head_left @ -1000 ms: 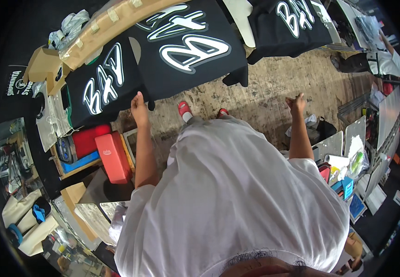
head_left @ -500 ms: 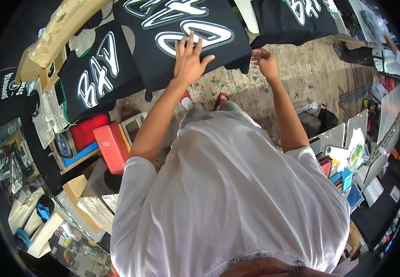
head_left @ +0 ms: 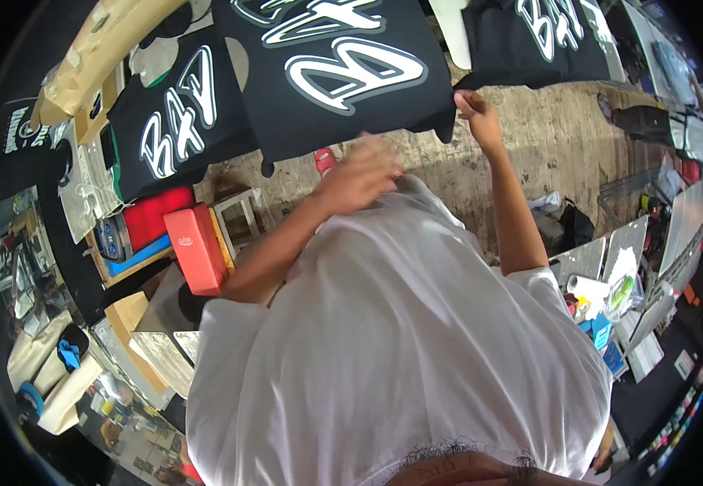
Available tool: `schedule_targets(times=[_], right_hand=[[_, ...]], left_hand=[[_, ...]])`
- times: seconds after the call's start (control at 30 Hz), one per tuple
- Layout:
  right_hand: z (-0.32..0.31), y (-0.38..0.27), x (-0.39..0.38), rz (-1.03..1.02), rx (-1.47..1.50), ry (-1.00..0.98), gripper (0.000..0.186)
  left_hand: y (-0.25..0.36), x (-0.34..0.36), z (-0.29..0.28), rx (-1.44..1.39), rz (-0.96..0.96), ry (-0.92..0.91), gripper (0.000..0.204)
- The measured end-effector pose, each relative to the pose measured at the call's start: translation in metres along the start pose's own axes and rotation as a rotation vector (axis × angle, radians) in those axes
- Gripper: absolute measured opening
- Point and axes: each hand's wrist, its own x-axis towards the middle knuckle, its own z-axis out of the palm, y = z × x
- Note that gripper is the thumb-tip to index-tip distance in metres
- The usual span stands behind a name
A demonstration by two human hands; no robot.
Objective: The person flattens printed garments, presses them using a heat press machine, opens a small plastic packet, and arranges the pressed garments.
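A black T-shirt (head_left: 404, 113) with large white lettering outlined in grey lies spread flat in front of me, its near edge hanging loose. My left hand (head_left: 361, 174) is off the cloth, between that edge and my body; motion smears its fingers. At the shirt's right side my right hand (head_left: 481, 120) is closed, thumb and fingers drawn together by the hanging edge. Whatever is pinched there, if anything, is too small to make out. Similar printed black shirts lie to the left (head_left: 226, 134) and right (head_left: 489, 53).
A long tan cardboard roll (head_left: 96, 69) lies at the far left. Nearer are a red box (head_left: 196, 247) and a pale wooden frame (head_left: 242, 212). Cluttered shelving with a white roll (head_left: 588, 287) stands on the right. Another person (head_left: 696, 138) is at the far right.
My left hand has lifted off the shirt's print and come back toward my body. My right hand stays by the shirt's right edge, with little movement.
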Motion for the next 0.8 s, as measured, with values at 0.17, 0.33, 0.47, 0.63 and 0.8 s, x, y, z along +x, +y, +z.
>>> schedule_targets(times=[0.17,0.33,0.47,0.63,0.8], right_hand=[[-0.009,0.006,-0.004,-0.292,-0.616,-0.201,0.037],[-0.012,0.011,-0.005,-0.185,-0.827,-0.149,0.032],[-0.024,-0.023,-0.042,-0.224,-0.897,-0.299,0.029],[-0.046,0.026,-0.103,-0.018,-1.227,-0.651,0.027],[-0.039,0.117,-0.122,0.26,-1.417,-1.283,0.025]], left_hand=[[-0.093,-0.085,-0.049,0.046,-0.944,1.133,0.047],[-0.103,-0.137,-0.057,-1.517,-1.07,0.719,0.033],[-0.083,-0.162,-0.044,-1.127,-1.184,1.071,0.022],[-0.03,-0.189,-0.028,-1.133,-1.213,0.955,0.017],[-0.006,-0.24,0.028,-1.244,-1.161,0.965,0.028]])
